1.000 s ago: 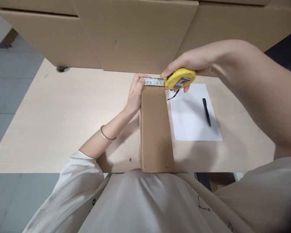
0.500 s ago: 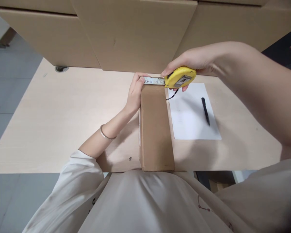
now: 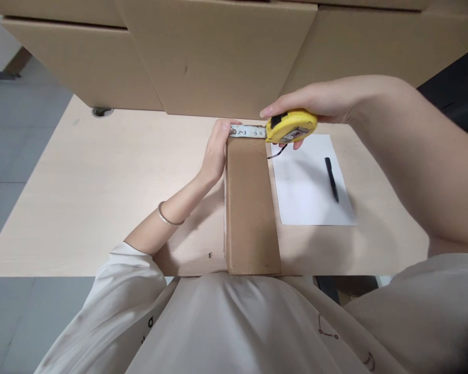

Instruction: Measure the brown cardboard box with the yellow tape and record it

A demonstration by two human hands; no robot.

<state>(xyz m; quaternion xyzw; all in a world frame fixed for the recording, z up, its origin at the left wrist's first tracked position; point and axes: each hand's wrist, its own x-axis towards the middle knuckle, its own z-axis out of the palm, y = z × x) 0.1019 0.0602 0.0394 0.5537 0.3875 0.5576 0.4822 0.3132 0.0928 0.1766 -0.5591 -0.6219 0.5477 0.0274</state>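
Observation:
A long brown cardboard box (image 3: pixel 250 208) lies on the light wooden desk (image 3: pixel 101 197), its near end at the desk's front edge. My left hand (image 3: pixel 215 153) is closed at the box's far left corner, pinching the end of the white tape blade (image 3: pixel 247 132). The blade runs across the box's far edge. My right hand (image 3: pixel 308 101) grips the yellow tape measure case (image 3: pixel 292 125) just past the box's far right corner, index finger stretched over the top.
A white sheet of paper (image 3: pixel 308 192) lies right of the box with a black pen (image 3: pixel 331 178) on it. Large cardboard cartons (image 3: pixel 218 52) stand along the desk's back. A cable hole (image 3: pixel 101 111) sits at the far left. Grey floor lies to the left.
My right arm has dropped a little and the index finger now stretches out over the case. The box, tape and left hand stay almost where they were.

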